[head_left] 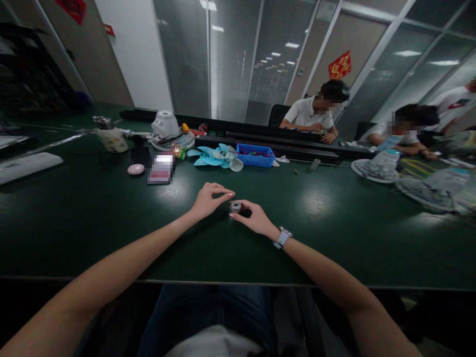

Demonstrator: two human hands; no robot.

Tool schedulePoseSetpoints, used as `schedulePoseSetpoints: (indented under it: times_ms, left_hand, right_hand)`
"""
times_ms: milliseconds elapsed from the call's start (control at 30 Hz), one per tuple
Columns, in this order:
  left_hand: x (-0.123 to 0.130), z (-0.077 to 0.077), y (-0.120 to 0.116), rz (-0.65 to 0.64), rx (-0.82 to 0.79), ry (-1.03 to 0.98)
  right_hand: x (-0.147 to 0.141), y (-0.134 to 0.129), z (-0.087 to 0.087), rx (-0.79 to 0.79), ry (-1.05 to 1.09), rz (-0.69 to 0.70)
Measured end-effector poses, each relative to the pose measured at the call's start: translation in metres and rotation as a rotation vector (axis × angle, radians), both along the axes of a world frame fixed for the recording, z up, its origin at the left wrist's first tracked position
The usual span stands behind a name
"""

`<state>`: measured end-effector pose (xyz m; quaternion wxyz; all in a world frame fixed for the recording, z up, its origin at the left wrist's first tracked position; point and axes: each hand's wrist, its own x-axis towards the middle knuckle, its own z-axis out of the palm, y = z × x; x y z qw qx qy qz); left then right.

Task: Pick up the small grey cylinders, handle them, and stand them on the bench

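My right hand [256, 218] grips a small cylindrical metal motor [235, 208] standing on the green table, thumb on the near side and index finger on the far side. Its top faces up and shows a dark centre. Just above and to the left of it, my left hand [210, 200] is closed in a pinch, with thumb and index fingertips together. Whatever those fingertips may hold is too small to make out. They hover close to the motor's rim; whether they touch it I cannot tell. A watch is on my right wrist.
Beyond my hands are light-blue fan blades [211, 156], a blue bin [256, 155] and a white fan housing [165, 125]. A phone [161, 168] and a pink oval object [136, 169] lie left. More fan parts [379, 167] lie right, near people working.
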<state>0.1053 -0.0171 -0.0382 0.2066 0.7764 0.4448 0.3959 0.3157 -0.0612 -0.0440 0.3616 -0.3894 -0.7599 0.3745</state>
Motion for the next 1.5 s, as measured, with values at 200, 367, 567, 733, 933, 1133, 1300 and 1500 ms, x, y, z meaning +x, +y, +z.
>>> schedulePoseSetpoints:
  times_ms: [200,367,567,733,933,1133,1300,1500]
  left_hand:
    - [-0.009,-0.020,0.013,0.013,-0.045,0.204]
    - [-0.008,-0.025,0.014,0.021,-0.047,0.242]
    - [-0.008,-0.023,0.012,-0.014,-0.046,0.268]
    - [-0.009,-0.020,0.011,0.013,-0.052,0.240]
    - [-0.009,-0.021,0.011,0.081,-0.053,0.182]
    - [-0.009,-0.024,0.011,0.100,-0.073,0.148]
    - [-0.010,-0.026,0.013,0.139,-0.071,0.060]
    - [-0.010,-0.027,0.014,0.214,-0.096,-0.044]
  right_hand:
    - [0.000,-0.001,0.001,-0.007,0.003,-0.017]
    - [0.000,-0.001,-0.001,0.000,0.037,-0.022]
    - [0.047,0.035,0.000,0.040,0.149,-0.256]
    - [0.143,0.078,0.001,0.255,0.039,-0.848]
    - [0.231,0.083,-0.011,0.213,-0.210,-1.290]
    - [0.246,0.081,-0.020,0.126,-0.219,-1.362]
    - [0.199,0.068,0.000,0.409,-0.396,-1.472]
    - [0.060,0.037,0.006,0.553,-0.441,-0.400]
